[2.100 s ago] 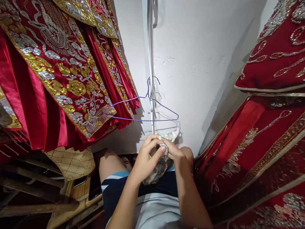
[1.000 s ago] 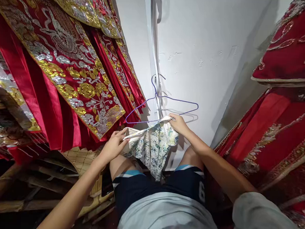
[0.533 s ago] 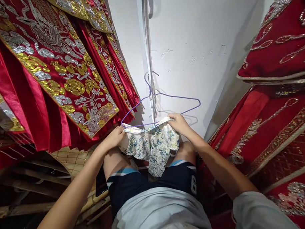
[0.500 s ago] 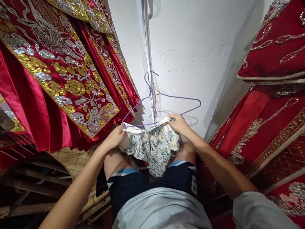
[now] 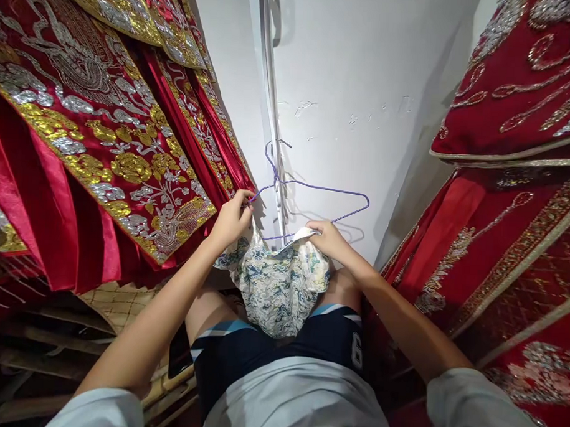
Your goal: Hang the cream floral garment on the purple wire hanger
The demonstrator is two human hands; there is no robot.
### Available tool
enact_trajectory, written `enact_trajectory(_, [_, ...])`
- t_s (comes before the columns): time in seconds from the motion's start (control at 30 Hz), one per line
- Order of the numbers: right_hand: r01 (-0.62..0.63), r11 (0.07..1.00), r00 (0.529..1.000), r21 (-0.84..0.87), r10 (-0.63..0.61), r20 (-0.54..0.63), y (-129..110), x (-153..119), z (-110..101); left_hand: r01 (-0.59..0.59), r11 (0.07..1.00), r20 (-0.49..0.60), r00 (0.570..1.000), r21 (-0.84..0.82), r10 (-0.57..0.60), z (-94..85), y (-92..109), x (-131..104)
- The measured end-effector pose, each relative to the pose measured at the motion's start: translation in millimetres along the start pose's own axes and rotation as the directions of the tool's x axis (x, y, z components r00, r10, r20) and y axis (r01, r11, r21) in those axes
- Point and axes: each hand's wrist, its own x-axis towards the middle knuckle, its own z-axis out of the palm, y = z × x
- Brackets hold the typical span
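A purple wire hanger [image 5: 330,187] stands upright by the white wall, its hook close to a narrow vertical strip. My left hand [image 5: 235,218] is closed at the hanger's left shoulder, pinching the raised edge of a patterned blouse [image 5: 279,294] there. The blouse is white with blue, green and yellow swirls and hangs over my lap. My right hand [image 5: 328,238] is closed on the other side of its neckline, just below the hanger's lower bar. The hanger's right end is bare. Whether the hook rests on anything I cannot tell.
Red cloth with gold and silver sequins [image 5: 137,165] hangs close on the left. More red beaded cloth [image 5: 489,258] lines the right side. A bamboo frame [image 5: 171,390] and a dark flat object [image 5: 179,356] lie low at the left, beside my thigh.
My left hand has moved up and right along the hanger, lifting the left side of the blouse onto its shoulder. My right hand keeps hold of the neckline. The view has shifted slightly.
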Motion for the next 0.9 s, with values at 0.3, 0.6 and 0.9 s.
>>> enact_trajectory(0.3, [0.0,0.991,0.876,-0.134,-0.064,-0.478,19.9,-11.3,-44.6,-0.039,0.973,0.014,0.999,0.229,0.037,-18.6,-9.0,3.6])
enact_trajectory(0.6, [-0.058,0.974,0.879,-0.22,-0.055,-0.474,21.9,-7.0,-86.3,-0.034,0.99,0.026,0.999,0.137,0.031,-13.6,-9.1,0.9])
enact_trajectory(0.9, [-0.143,0.937,0.939,-0.318,0.028,-0.342,3.3,4.9,-101.1,0.064,0.997,-0.161,0.985,0.042,-0.057,-27.4,-14.3,-1.1])
